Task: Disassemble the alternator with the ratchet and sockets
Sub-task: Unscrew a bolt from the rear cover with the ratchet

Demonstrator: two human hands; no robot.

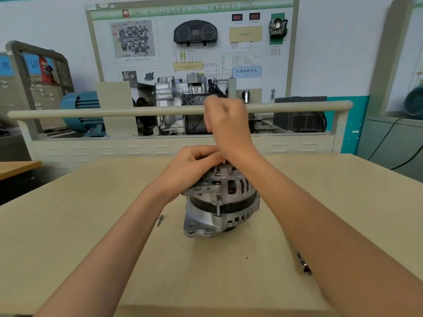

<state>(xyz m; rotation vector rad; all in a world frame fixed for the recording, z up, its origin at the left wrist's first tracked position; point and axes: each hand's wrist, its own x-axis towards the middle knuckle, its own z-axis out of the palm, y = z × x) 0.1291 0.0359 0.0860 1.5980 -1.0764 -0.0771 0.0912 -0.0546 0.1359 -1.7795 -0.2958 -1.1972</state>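
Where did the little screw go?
In the head view the little screw lies loose on the table, just left of the alternator and below the left hand.

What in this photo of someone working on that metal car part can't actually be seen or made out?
- Head view: the top of the silver metal alternator is hidden by the left hand.
- The blurred right hand is curled; any tool in its grip cannot be told.
- The dark thing on the beige table is half hidden by the right forearm.
- The small screw is too small to identify.
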